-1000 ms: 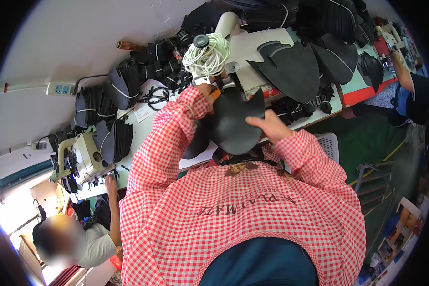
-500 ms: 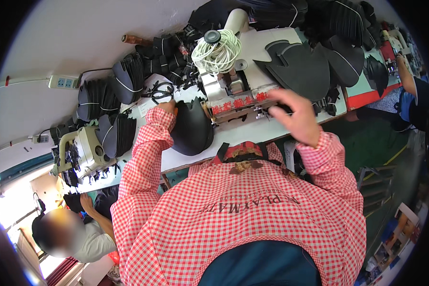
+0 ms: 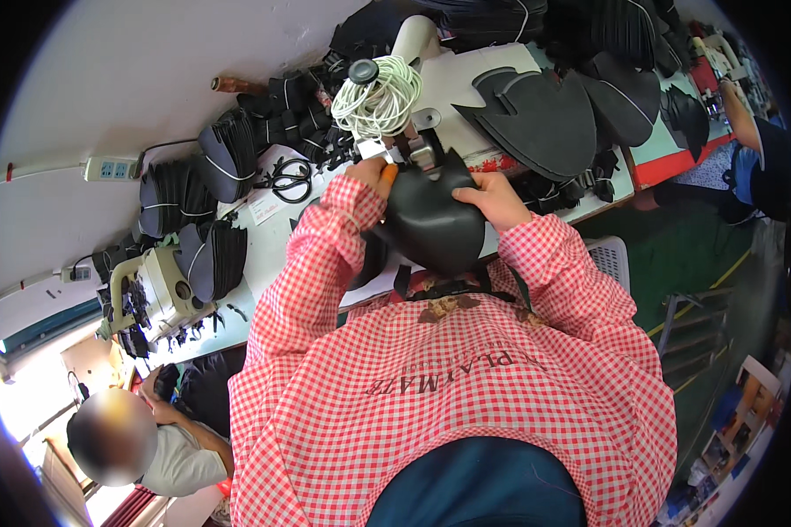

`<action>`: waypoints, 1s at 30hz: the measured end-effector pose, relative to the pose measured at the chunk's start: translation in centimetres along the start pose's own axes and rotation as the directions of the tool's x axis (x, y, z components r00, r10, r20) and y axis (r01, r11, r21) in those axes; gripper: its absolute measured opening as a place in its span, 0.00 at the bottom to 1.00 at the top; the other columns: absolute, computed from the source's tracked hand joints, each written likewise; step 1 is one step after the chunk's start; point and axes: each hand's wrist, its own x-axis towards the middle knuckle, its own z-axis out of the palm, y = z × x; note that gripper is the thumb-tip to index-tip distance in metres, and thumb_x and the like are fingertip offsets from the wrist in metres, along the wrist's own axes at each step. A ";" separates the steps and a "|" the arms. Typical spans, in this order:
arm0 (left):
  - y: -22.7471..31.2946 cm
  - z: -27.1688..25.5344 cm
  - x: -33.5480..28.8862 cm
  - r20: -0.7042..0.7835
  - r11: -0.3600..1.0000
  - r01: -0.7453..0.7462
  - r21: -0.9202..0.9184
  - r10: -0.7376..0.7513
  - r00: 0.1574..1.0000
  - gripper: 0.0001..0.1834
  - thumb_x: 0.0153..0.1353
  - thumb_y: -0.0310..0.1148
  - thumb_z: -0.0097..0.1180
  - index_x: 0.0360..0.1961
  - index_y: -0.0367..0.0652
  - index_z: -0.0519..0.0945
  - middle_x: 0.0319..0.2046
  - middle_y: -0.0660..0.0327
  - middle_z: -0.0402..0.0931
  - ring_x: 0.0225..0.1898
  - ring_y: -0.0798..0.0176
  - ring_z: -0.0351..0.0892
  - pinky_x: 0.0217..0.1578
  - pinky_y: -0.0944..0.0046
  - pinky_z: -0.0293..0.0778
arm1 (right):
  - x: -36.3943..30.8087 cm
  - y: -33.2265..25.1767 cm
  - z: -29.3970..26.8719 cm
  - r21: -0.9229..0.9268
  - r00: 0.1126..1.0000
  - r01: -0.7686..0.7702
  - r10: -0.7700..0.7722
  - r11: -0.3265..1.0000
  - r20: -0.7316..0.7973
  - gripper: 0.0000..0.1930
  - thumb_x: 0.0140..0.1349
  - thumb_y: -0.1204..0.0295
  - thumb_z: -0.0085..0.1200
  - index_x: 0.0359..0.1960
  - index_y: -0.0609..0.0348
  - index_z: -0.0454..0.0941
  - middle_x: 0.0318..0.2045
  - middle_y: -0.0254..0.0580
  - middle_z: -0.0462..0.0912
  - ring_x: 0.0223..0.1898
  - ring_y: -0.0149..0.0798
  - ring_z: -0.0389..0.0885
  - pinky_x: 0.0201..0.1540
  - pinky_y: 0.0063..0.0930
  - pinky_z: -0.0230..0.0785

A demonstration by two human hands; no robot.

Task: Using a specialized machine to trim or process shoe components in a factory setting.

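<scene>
A glossy black curved panel (image 3: 435, 220) with pointed upper corners hangs between my two hands, in front of a sewing machine (image 3: 424, 156). My left hand (image 3: 373, 174) grips its upper left edge, with an orange band or cover on a finger. On the upper right edge, the thumb and fingers of my right hand (image 3: 496, 198) are closed on the panel. The panel's top reaches the machine's needle area, whose contact I cannot make out. Another dark panel (image 3: 369, 262) lies on the table below my left forearm, partly hidden.
Black scissors (image 3: 291, 180) lie left of the machine. A coil of pale cord (image 3: 376, 98) rests on top of it. Flat black panels (image 3: 545, 127) lie to its right. Tied stacks (image 3: 228, 154) and another sewing machine (image 3: 163, 285) stand left. Other people work at both sides.
My left hand has moved right with a black panel to the machine. My right hand has come down from above the table edge and taken hold of the panel's right side.
</scene>
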 end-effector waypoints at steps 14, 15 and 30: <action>-11.0 -2.8 -3.1 0.175 0.790 0.148 0.595 -0.307 0.936 0.23 0.58 0.49 0.51 0.44 0.40 0.72 0.41 0.43 0.75 0.42 0.43 0.75 0.39 0.50 0.72 | -5.7 -11.9 -6.8 -0.817 0.549 0.189 -0.748 0.545 -0.373 0.13 0.56 0.73 0.47 0.42 0.64 0.74 0.39 0.52 0.78 0.40 0.47 0.78 0.44 0.33 0.68; -11.2 -2.8 -3.3 0.171 0.781 0.234 0.579 -0.397 0.902 0.22 0.57 0.47 0.52 0.44 0.40 0.71 0.42 0.44 0.75 0.43 0.44 0.75 0.40 0.50 0.72 | -4.7 -9.9 -7.5 -0.897 0.674 0.181 -0.715 0.402 -0.185 0.15 0.53 0.71 0.48 0.43 0.63 0.74 0.42 0.54 0.76 0.45 0.53 0.74 0.49 0.36 0.66; -11.7 -1.8 -5.2 0.096 0.841 0.312 0.442 -0.391 0.916 0.30 0.51 0.52 0.57 0.47 0.38 0.72 0.41 0.46 0.76 0.45 0.46 0.75 0.44 0.52 0.70 | -4.7 -4.3 0.9 -0.312 0.979 0.199 -0.172 0.929 0.112 0.19 0.51 0.74 0.57 0.46 0.67 0.73 0.37 0.50 0.81 0.39 0.36 0.81 0.43 0.26 0.72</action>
